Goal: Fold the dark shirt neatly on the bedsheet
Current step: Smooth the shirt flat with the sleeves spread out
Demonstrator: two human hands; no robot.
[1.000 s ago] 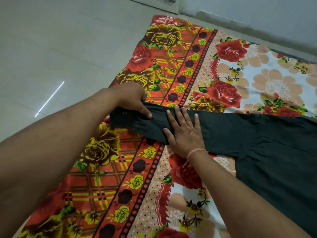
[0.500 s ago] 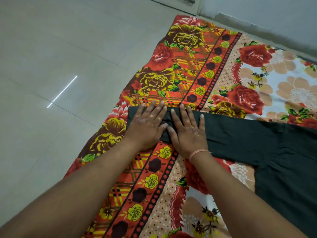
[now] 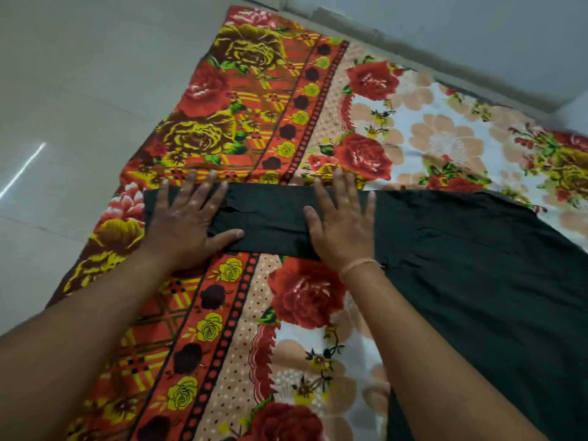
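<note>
The dark shirt [image 3: 477, 256] lies flat on a floral bedsheet [image 3: 254, 100] spread on the floor. Its body fills the right side, and one long sleeve [image 3: 270, 218] stretches left across the sheet's red border. My left hand [image 3: 187, 221] presses flat on the sleeve's cuff end, fingers spread. Further right, near where the sleeve meets the body, my right hand [image 3: 343, 224] lies palm down on the sleeve with fingers apart. Neither hand grips the cloth. The shirt's right part runs out of view.
Pale floor tiles [image 3: 63, 90] lie to the left of the sheet. A grey wall [image 3: 445, 33] runs along the far edge of the sheet. The sheet's near part, between my forearms, carries nothing but its print.
My hands, side by side on the sleeve half a second ago, have slid apart: the left toward the cuff, the right toward the shirt's body. One second ago the left hand pinched the cuff.
</note>
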